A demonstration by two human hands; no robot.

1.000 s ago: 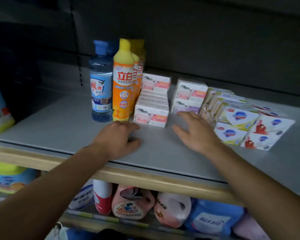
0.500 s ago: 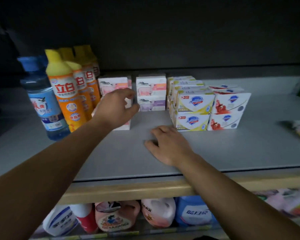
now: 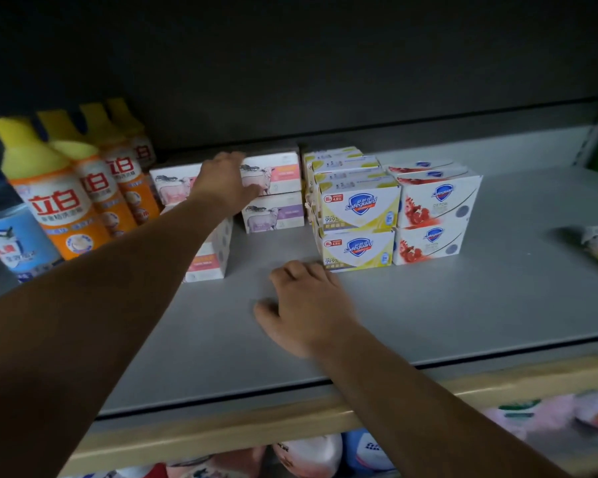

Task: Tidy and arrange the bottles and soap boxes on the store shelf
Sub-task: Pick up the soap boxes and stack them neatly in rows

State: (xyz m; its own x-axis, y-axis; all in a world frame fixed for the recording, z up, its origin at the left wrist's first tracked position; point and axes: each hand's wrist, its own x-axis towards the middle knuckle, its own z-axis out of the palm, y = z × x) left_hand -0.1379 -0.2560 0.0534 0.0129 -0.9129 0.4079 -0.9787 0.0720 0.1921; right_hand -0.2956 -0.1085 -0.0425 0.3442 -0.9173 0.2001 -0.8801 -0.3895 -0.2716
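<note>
On the grey shelf [image 3: 463,322], two stacked yellow soap boxes [image 3: 358,224] read "Safeguard" and "99.9%", long axes running left to right, faces toward the camera. At their 3 o'clock, touching, stand red-printed Safeguard boxes [image 3: 435,215]. At 9 o'clock, upright orange bottles [image 3: 54,198] show "立白". The left hand [image 3: 227,182], fingers spread, presses on the front of a pink sheep-printed box [image 3: 277,175]. The right hand [image 3: 308,305] rests loosely curled on the shelf, holding nothing, just before the yellow boxes.

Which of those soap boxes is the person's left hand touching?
The left hand rests on the upper sheep-picture box with the pink label, stacked on the purple-labelled one; the Safeguard boxes go untouched.
</note>
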